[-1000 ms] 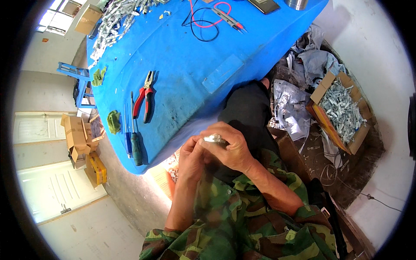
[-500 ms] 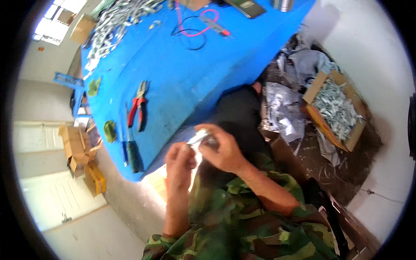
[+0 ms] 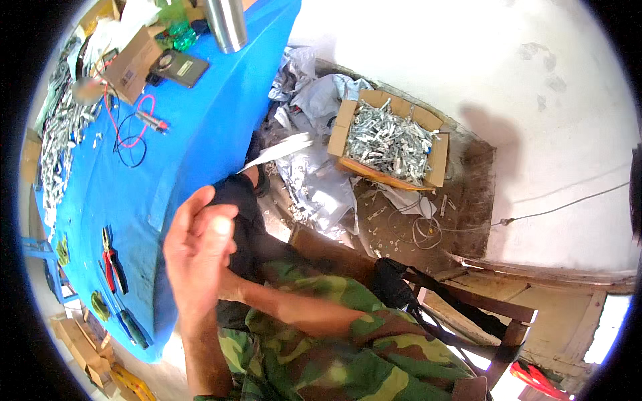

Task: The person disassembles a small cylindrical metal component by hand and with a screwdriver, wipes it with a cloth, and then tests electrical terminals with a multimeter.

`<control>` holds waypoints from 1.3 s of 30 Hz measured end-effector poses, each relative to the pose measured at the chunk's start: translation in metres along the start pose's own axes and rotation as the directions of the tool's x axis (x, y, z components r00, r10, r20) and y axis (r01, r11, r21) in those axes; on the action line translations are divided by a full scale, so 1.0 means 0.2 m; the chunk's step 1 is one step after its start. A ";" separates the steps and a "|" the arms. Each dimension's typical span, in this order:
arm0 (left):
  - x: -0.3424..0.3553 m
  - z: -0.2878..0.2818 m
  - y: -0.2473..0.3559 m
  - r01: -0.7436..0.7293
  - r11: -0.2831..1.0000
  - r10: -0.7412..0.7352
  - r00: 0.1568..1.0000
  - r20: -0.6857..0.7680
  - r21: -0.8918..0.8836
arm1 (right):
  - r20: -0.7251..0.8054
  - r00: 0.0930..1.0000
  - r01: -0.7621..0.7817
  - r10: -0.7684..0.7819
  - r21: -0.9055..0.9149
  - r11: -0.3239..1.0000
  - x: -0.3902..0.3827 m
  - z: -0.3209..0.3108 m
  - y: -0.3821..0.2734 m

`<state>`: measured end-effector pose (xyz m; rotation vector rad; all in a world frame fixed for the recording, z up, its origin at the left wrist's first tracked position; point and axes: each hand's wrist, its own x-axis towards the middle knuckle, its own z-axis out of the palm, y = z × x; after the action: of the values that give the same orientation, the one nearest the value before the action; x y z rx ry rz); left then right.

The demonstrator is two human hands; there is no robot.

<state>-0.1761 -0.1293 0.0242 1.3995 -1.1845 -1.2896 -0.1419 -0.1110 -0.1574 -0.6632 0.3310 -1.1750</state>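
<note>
Centre-left of frame, my left hand (image 3: 184,264) and right hand (image 3: 212,234) press together beside the blue-covered bench (image 3: 194,127); whether their fingers pinch anything, I cannot tell. Upper centre, the cardboard box of small silvery metal parts (image 3: 388,140) looks light, stiff, best pinched singly.

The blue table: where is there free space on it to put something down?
The blue table is bare in its middle, between the red and black wires and the red-handled pliers. Its far end is crowded by the cardboard box, metal flask and heap of metal parts.
</note>
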 end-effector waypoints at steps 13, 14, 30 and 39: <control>-0.15 -0.24 -0.35 -0.088 0.962 0.158 0.951 -0.266 0.257 | -0.032 0.981 -0.189 0.192 0.078 0.979 -0.04 -0.04 -0.20; -0.17 -0.25 -0.35 -0.088 0.962 0.164 0.943 -0.291 0.257 | -0.025 0.979 -0.201 0.203 0.076 0.977 -0.04 -0.05 -0.20; -0.37 -0.38 -0.46 -0.067 0.715 0.415 0.841 -0.346 0.695 | -0.070 0.975 -0.185 0.213 0.283 0.941 -0.11 -0.06 -0.30; -0.56 -0.28 -0.37 -0.039 0.826 0.307 0.867 -0.392 0.562 | 0.017 0.973 -0.223 0.229 0.306 0.926 -0.30 0.04 -0.38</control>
<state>-0.1160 -0.0059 -0.0245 1.8188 -1.3435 -0.4293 -0.2147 -0.0695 -0.1091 -0.3320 0.2271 -0.9845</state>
